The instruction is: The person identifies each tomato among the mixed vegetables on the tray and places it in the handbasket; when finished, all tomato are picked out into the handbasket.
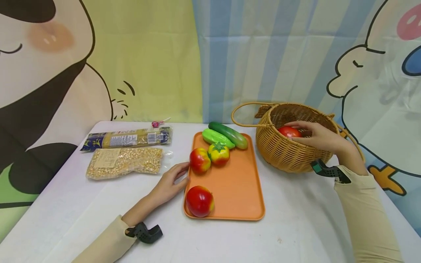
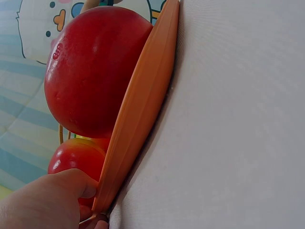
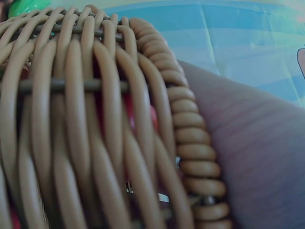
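Observation:
My right hand (image 1: 320, 138) reaches over the rim of the wicker basket (image 1: 289, 153), fingers and thumb curled round a red fruit (image 1: 289, 132) in its mouth. In the right wrist view the basket weave (image 3: 109, 133) hides the fingers. My left hand (image 1: 169, 184) is at the left edge of the orange tray (image 1: 235, 190); in the left wrist view its thumb and fingers pinch the tray's rim (image 2: 138, 114). On the tray lie a red fruit (image 1: 200, 201), a red-yellow fruit (image 1: 199, 160), a yellow-red tomato (image 1: 218, 153), a light green vegetable (image 1: 218, 138) and a cucumber (image 1: 228, 134).
Left of the tray lie a bag of corn kernels (image 1: 126, 162) and a long packet (image 1: 128, 139), with a pink lollipop (image 1: 156, 124) behind them. A patterned curtain (image 1: 230, 58) hangs at the back. The basket's handle loop (image 1: 237, 109) extends toward the tray's far end.

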`<state>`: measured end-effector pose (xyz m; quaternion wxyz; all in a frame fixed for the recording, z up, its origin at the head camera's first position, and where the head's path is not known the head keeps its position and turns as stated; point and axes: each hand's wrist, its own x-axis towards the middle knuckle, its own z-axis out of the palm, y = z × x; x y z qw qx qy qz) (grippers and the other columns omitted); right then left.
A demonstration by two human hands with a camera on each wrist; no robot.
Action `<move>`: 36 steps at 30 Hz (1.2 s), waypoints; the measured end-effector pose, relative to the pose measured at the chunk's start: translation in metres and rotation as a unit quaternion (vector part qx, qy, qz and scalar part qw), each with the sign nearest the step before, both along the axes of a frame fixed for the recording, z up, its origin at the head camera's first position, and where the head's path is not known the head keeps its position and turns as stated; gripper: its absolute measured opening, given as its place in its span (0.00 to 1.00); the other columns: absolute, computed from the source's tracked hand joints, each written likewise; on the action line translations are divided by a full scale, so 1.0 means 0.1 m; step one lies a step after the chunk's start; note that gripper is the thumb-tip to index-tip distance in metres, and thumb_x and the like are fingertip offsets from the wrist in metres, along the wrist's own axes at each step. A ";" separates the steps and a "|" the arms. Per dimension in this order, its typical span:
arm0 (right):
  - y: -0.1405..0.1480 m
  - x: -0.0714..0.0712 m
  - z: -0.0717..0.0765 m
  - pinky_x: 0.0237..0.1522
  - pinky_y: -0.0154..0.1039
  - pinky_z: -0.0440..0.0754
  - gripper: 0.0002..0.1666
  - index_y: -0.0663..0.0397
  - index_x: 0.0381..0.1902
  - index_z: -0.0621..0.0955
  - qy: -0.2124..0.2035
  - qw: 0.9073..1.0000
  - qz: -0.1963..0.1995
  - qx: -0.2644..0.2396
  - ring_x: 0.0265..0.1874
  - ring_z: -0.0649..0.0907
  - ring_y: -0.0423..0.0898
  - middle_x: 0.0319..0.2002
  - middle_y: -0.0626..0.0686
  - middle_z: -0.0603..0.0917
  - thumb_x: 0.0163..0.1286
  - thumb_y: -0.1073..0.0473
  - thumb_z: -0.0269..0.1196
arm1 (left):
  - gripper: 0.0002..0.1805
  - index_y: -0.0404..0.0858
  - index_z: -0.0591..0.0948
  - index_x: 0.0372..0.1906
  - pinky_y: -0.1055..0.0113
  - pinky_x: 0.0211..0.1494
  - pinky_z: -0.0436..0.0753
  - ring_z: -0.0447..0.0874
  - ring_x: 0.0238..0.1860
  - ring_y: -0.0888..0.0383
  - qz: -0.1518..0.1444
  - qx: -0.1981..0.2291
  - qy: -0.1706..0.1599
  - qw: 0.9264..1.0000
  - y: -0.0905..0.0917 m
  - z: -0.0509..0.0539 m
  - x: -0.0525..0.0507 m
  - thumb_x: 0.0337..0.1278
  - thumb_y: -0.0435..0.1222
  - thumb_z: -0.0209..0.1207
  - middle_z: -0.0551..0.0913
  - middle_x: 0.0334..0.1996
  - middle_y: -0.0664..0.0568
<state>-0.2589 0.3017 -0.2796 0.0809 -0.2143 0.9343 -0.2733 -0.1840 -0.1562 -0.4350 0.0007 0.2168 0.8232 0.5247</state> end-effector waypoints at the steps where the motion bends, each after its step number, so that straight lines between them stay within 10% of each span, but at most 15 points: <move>1: 0.00 0.00 0.00 0.42 0.31 0.79 0.31 0.62 0.69 0.68 0.002 1.000 0.002 0.001 0.53 0.77 0.59 0.59 0.66 0.76 0.71 0.59 0.61 | 0.27 0.25 0.67 0.66 0.55 0.68 0.70 0.68 0.67 0.40 0.000 0.000 0.000 1.000 0.00 0.00 0.00 0.63 0.26 0.58 0.69 0.65 0.33; 12: 0.01 0.03 -0.02 0.49 0.23 0.76 0.28 0.63 0.68 0.69 0.024 0.998 0.042 -0.027 0.58 0.75 0.65 0.62 0.66 0.74 0.73 0.59 0.58 | 0.27 0.26 0.67 0.66 0.55 0.68 0.70 0.68 0.68 0.40 -0.002 -0.003 -0.003 1.000 -0.01 0.01 -0.01 0.64 0.27 0.58 0.69 0.65 0.34; 26: 0.00 0.09 -0.05 0.48 0.24 0.75 0.24 0.55 0.64 0.75 0.060 0.997 0.008 -0.038 0.52 0.75 0.30 0.58 0.60 0.80 0.71 0.58 0.61 | 0.27 0.26 0.67 0.67 0.55 0.69 0.70 0.67 0.68 0.40 -0.003 -0.003 -0.007 1.000 -0.01 0.01 0.01 0.64 0.28 0.58 0.68 0.66 0.34; 36: -0.02 0.12 -0.09 0.45 0.19 0.75 0.22 0.52 0.61 0.78 0.087 0.993 -0.015 -0.078 0.49 0.76 0.27 0.53 0.44 0.82 0.69 0.60 0.63 | 0.27 0.26 0.67 0.67 0.55 0.68 0.70 0.67 0.68 0.40 -0.004 -0.003 -0.002 1.000 -0.01 0.00 0.00 0.64 0.28 0.58 0.68 0.66 0.34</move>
